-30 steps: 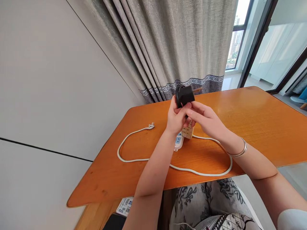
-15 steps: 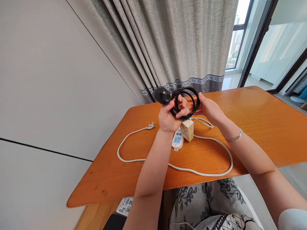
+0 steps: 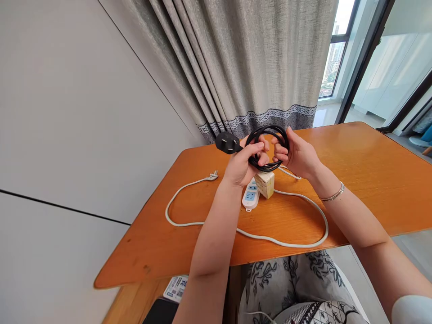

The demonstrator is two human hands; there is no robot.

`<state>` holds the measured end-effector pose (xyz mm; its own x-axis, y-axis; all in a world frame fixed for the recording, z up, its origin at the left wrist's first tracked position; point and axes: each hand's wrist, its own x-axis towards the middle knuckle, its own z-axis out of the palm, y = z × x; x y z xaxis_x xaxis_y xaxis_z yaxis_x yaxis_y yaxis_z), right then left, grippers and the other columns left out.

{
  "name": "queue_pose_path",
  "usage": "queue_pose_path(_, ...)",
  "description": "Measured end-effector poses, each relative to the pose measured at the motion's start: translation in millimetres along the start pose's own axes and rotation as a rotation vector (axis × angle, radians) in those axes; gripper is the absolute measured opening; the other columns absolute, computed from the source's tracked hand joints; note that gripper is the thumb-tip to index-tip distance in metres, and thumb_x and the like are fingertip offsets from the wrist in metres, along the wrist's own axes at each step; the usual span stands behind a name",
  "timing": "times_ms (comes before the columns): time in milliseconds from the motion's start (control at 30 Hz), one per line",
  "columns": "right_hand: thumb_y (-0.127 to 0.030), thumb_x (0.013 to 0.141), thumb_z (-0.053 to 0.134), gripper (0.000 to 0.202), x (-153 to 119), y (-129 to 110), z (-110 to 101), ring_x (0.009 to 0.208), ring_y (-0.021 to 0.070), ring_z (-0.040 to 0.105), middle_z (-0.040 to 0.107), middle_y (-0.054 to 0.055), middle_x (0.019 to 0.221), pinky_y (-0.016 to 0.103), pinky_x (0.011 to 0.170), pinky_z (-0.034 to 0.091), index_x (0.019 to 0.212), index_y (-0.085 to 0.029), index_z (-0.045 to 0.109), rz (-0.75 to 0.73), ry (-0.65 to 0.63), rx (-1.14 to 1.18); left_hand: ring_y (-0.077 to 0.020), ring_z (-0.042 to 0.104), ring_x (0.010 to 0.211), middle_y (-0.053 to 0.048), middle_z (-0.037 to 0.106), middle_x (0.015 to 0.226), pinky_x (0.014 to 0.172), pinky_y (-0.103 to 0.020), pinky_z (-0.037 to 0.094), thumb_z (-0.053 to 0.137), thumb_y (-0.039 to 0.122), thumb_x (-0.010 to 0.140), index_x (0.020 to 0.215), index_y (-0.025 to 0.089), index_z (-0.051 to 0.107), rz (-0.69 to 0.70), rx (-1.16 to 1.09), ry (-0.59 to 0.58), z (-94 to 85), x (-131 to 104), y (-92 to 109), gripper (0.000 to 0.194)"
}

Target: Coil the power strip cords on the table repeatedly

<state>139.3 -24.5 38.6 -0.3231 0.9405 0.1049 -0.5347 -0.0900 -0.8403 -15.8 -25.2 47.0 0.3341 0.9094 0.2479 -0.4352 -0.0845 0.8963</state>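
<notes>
A coiled black power cord [image 3: 266, 168] is held up above the table between my two hands. Its black plug [image 3: 227, 142] sticks out to the left, prongs facing me. My left hand [image 3: 243, 159] is closed around the coil's left side near the plug. On the right side of the loops, my right hand [image 3: 297, 153] is closed with its fingers curled round the cord. Below them a white power strip [image 3: 250, 198] lies on the table, with a cream-coloured block adapter [image 3: 265, 184] on it. The far part of the strip is hidden behind my left hand.
The orange-brown wooden table [image 3: 135, 256] has a white cable [image 3: 283, 244] looping over it, ending in a white plug [image 3: 212, 176] at the left. A grey curtain [image 3: 263, 67] hangs behind. Below the near edge lie a printed box [image 3: 175, 288] and a dark object [image 3: 160, 311].
The coil has shifted slightly right and down. My right hand's fingers have curled in around the loops, and the plug has turned so its prongs show more clearly.
</notes>
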Motion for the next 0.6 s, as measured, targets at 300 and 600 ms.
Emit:
queue_pose_path(300, -0.038, 0.099, 0.056, 0.034, 0.0, 0.1, 1.9, 0.046, 0.0053, 0.022, 0.026, -0.010, 0.058, 0.018, 0.055, 0.039, 0.072, -0.019, 0.050, -0.034, 0.042, 0.057, -0.0067, 0.052, 0.050, 0.009, 0.050, 0.061, 0.054, -0.020, 0.045, 0.074, 0.023, 0.071, 0.098, 0.022, 0.055, 0.014, -0.060, 0.116, -9.3, 5.8, -1.6, 0.033)
queue_pose_path(600, -0.061, 0.092, 0.059, 0.047, 2.8, 2.6, -0.5, 0.042, 0.0063, 0.014, 0.017, -0.012, 0.051, 0.021, 0.046, 0.031, 0.070, -0.022, 0.045, -0.098, 0.126, -0.095, -0.0093, 0.063, 0.059, 0.008, 0.054, 0.067, 0.061, -0.022, 0.051, 0.083, 0.023, 0.064, 0.097, 0.021, 0.058, 0.004, 0.079, 0.035, -9.2, 4.4, -3.8, 0.041)
